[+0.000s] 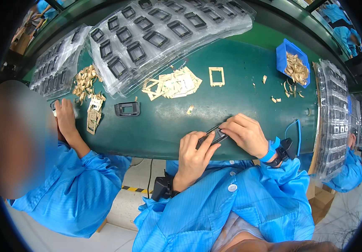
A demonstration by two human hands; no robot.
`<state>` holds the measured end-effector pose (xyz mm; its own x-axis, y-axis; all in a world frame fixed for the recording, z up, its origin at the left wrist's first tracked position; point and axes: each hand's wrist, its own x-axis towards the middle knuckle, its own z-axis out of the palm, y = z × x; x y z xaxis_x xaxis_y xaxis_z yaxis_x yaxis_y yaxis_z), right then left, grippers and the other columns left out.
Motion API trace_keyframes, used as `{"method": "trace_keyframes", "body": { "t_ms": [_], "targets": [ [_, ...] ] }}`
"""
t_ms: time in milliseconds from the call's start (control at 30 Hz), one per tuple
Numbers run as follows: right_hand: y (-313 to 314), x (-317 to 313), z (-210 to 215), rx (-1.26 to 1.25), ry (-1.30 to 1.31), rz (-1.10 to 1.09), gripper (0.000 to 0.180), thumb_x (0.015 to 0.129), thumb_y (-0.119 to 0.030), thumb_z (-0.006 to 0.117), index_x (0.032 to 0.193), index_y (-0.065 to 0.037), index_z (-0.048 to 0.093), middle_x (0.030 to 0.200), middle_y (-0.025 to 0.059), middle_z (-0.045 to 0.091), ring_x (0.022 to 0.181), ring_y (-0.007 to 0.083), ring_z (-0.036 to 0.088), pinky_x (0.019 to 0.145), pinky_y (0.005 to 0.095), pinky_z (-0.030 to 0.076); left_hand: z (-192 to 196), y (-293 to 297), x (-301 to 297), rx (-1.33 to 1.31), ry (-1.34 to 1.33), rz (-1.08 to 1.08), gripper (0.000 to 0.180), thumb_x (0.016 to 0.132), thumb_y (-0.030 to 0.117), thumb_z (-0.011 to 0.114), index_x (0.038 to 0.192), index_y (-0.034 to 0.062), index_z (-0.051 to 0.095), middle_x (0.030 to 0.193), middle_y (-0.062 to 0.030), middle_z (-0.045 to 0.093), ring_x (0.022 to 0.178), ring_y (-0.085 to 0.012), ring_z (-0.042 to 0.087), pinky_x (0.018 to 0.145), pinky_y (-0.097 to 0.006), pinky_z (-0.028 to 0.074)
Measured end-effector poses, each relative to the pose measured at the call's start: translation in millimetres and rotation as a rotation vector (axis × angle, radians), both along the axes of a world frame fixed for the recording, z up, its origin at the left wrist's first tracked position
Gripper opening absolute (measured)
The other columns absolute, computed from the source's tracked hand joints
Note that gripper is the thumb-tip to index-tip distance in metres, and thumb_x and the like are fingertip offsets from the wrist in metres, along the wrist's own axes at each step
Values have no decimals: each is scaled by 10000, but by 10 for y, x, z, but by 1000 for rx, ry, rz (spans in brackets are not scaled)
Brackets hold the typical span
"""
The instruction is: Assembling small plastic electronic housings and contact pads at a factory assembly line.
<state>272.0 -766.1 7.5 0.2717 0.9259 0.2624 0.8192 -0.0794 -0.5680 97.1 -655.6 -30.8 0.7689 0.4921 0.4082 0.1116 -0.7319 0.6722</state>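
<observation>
Near the front edge of the table, my left hand (193, 153) grips a small black plastic frame (219, 135) from its left side, thumb and fingers closed round it. The fingers of my right hand (246, 132) are pinched together at the frame's upper right edge; they cover part of it, and whether they also hold something small is hidden. A second black frame (127, 109) with a rectangular opening lies flat to the left of my hands. Beyond my hands, a small cream scrap (190, 109) and one cream cut-out sheet (216, 77) lie on the table.
Clear trays of black frames (156, 38) cover the back; more trays (334, 122) stand at right. A pile of cream sheets (177, 84) lies mid-table. A blue bin (279, 59) holds peeled scraps. A co-worker's hand (65, 117) is at left. A blue cord (298, 134) hangs nearby.
</observation>
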Motion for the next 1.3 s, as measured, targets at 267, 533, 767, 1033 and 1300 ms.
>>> {"method": "trace_keyframes", "body": {
  "t_ms": [267,533,767,1033,1300],
  "targets": [
    [90,96,50,-100,-25,85,109,827,-87,735,925,-56,699,894,83,651,833,283,655,712,379,537,41,19,13,-63,6,8,370,757,182,852,1088,51,751,1024,-100,620,920,-283,587,791,-401,457],
    [178,171,30,-112,-222,269,145,828,-118,635,947,-47,594,874,82,562,814,260,621,691,372,503,79,16,30,-105,36,16,364,762,172,847,1090,60,737,982,-77,614,876,-266,566,776,-389,443],
    [189,167,8,-101,-289,289,139,830,-81,655,927,-36,567,902,87,579,807,256,613,694,359,493,98,64,64,-91,69,-29,354,788,185,815,1101,59,707,884,-64,542,821,-254,525,730,-385,410],
    [195,188,43,-178,-265,313,160,845,-98,677,933,-30,561,932,100,588,858,274,630,728,376,505,128,94,76,-124,78,-39,367,778,187,833,1102,62,715,867,-73,506,811,-261,505,733,-384,408],
    [201,166,73,-173,-251,290,172,848,-101,698,930,-32,564,921,91,589,849,278,621,728,384,498,153,127,87,-82,80,-76,365,777,167,801,1095,46,671,889,-82,484,824,-269,513,707,-393,407]
  ]
}}
